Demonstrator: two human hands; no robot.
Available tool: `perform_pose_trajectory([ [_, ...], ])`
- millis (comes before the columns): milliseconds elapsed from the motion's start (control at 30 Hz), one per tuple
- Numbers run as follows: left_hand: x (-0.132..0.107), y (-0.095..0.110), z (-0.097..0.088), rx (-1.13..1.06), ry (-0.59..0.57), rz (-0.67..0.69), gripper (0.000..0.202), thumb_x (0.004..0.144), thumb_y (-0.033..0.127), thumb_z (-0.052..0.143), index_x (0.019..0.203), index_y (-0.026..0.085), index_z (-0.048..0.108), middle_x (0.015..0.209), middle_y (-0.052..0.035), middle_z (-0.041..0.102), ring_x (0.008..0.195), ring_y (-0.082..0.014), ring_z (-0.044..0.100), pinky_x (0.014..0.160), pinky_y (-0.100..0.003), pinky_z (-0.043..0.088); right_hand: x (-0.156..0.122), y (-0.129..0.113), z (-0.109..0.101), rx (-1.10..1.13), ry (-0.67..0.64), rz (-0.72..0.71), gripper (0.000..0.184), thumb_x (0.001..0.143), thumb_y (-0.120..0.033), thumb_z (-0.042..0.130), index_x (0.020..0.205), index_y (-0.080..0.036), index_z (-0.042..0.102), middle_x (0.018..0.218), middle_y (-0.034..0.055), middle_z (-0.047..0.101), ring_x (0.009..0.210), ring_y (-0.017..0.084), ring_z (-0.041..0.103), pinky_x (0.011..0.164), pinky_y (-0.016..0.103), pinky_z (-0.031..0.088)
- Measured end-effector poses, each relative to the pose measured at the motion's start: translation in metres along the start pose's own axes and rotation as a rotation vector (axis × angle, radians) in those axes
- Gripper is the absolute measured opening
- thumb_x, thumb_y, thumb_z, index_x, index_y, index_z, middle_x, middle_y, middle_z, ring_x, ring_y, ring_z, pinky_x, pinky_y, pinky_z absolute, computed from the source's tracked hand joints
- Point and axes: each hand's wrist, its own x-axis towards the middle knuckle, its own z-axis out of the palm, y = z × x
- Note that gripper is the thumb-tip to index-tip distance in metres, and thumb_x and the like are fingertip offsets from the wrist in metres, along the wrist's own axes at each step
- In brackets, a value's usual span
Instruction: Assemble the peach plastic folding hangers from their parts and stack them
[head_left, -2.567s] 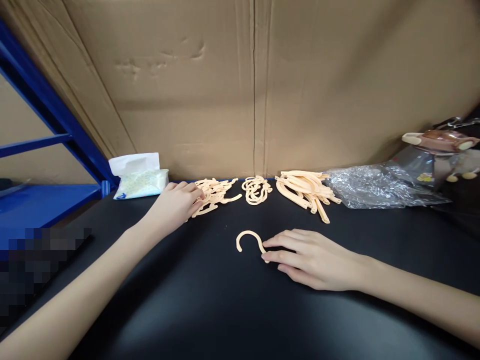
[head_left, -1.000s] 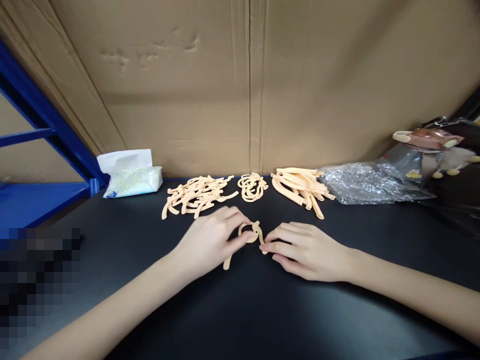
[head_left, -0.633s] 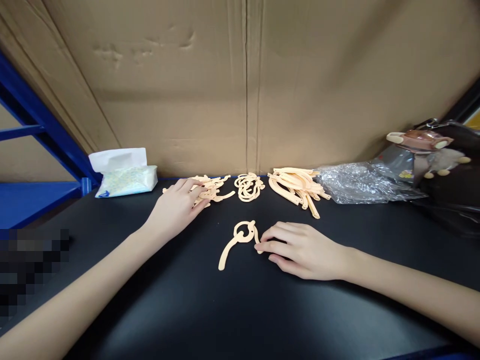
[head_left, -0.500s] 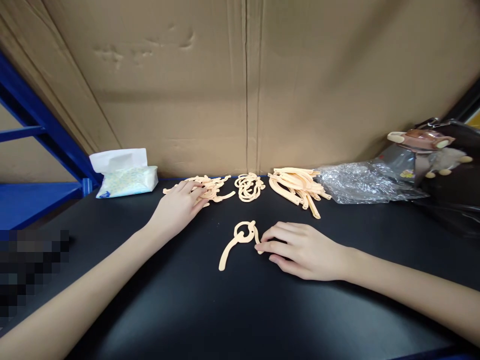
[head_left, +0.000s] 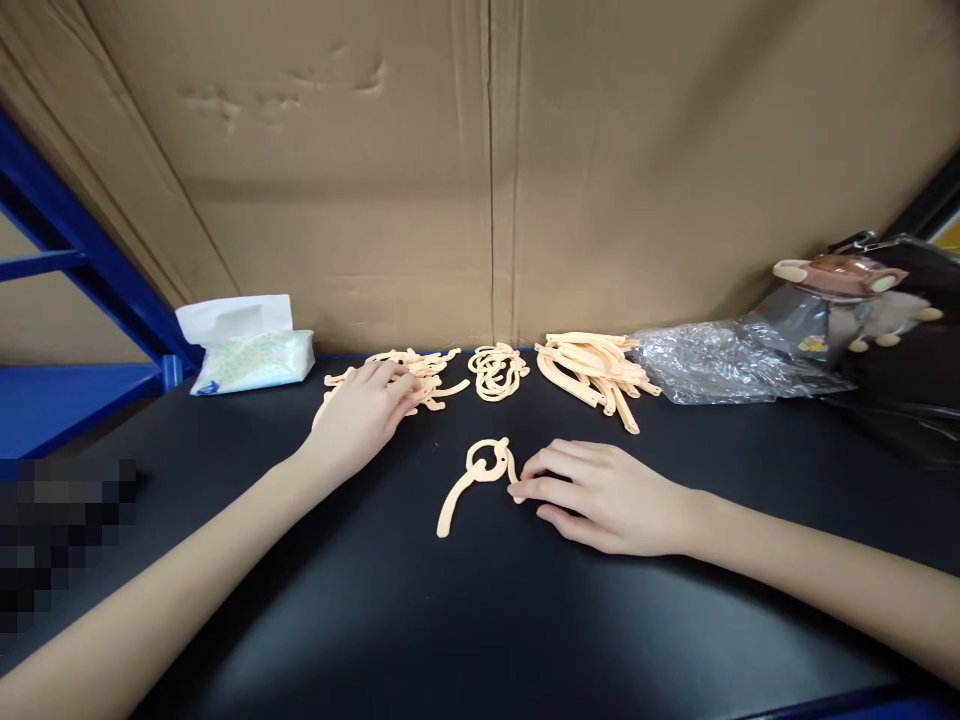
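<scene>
On the black table (head_left: 465, 620) lies a cream plastic hook with a curved arm joined to it (head_left: 474, 478). My right hand (head_left: 600, 495) rests flat beside it, fingertips pressing the hook's right end. My left hand (head_left: 364, 415) reaches into the left pile of curved cream pieces (head_left: 420, 372), fingers curled over them; whether they grip one is hidden. A small pile of cream hooks (head_left: 496, 372) lies in the middle at the back. A pile of longer curved arms (head_left: 596, 375) is to its right.
A cardboard wall (head_left: 487, 170) closes the back. A tissue pack (head_left: 244, 345) sits at the back left beside a blue rack (head_left: 82, 390). Crumpled clear plastic bags (head_left: 735, 365) and a plush toy (head_left: 855, 290) lie at the back right.
My left hand fitted a curved arm onto the hook, let go, and went back to the left pile, where its fingers have now curled. My right hand stays at the hook.
</scene>
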Motion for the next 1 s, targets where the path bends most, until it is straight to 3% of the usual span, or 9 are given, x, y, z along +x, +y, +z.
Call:
perform_pose_trajectory([
  [167, 0.002, 0.014, -0.012, -0.044, 0.07, 0.009, 0.031, 0.1, 0.026, 0.03, 0.1, 0.013, 0.058, 0.115, -0.018, 0.057, 0.104, -0.0307, 0.055, 0.084, -0.045, 0.049, 0.0, 0.0, -0.001, -0.005, -0.001, 0.002, 0.027, 0.098, -0.021, 0.042, 0.118, -0.016, 0.06, 0.107, 0.0084, 0.064, 0.089, 0.019, 0.058, 0.081, 0.033, 0.052],
  [333, 0.001, 0.037, -0.026, -0.096, 0.124, 0.062, 0.026, 0.101, 0.025, 0.031, 0.103, 0.017, 0.055, 0.118, -0.0135, 0.056, 0.104, -0.0267, 0.057, 0.089, -0.044, 0.048, -0.001, 0.0, 0.001, -0.021, -0.007, 0.001, 0.027, 0.097, -0.021, 0.043, 0.118, -0.016, 0.06, 0.106, 0.0082, 0.063, 0.088, 0.019, 0.058, 0.08, 0.033, 0.052],
  [433, -0.003, 0.058, -0.035, -0.176, 0.088, 0.107, 0.025, 0.102, 0.029, 0.032, 0.105, 0.018, 0.054, 0.112, -0.0092, 0.059, 0.099, -0.0221, 0.061, 0.085, -0.037, 0.051, -0.001, 0.0, 0.001, -0.029, -0.009, 0.003, 0.027, 0.097, -0.021, 0.044, 0.119, -0.016, 0.059, 0.105, 0.0083, 0.063, 0.088, 0.019, 0.058, 0.081, 0.033, 0.051],
  [600, -0.013, 0.088, -0.045, -0.319, -0.039, 0.055, 0.02, 0.102, 0.033, 0.037, 0.101, 0.021, 0.053, 0.099, -0.0019, 0.061, 0.083, -0.0164, 0.063, 0.067, -0.027, 0.048, -0.001, 0.0, -0.001, -0.013, -0.023, 0.008, 0.028, 0.097, -0.021, 0.043, 0.119, -0.016, 0.059, 0.106, 0.0082, 0.063, 0.088, 0.019, 0.058, 0.081, 0.033, 0.051],
  [733, -0.015, 0.093, -0.044, -0.227, -0.078, 0.066, 0.014, 0.099, 0.031, 0.046, 0.095, 0.02, 0.054, 0.094, -0.0001, 0.062, 0.081, -0.0165, 0.062, 0.061, -0.026, 0.044, 0.0, 0.0, -0.001, -0.02, -0.027, 0.014, 0.028, 0.097, -0.02, 0.042, 0.12, -0.016, 0.059, 0.105, 0.0084, 0.062, 0.088, 0.019, 0.058, 0.081, 0.033, 0.051],
  [1000, -0.016, 0.091, -0.031, -0.117, -0.029, 0.114, 0.017, 0.094, 0.035, 0.056, 0.089, 0.019, 0.058, 0.084, -0.0005, 0.065, 0.081, -0.0199, 0.058, 0.063, -0.029, 0.043, 0.0, 0.001, -0.001, -0.024, -0.013, 0.012, 0.028, 0.096, -0.02, 0.043, 0.12, -0.017, 0.059, 0.106, 0.0082, 0.062, 0.087, 0.018, 0.057, 0.08, 0.033, 0.052],
])
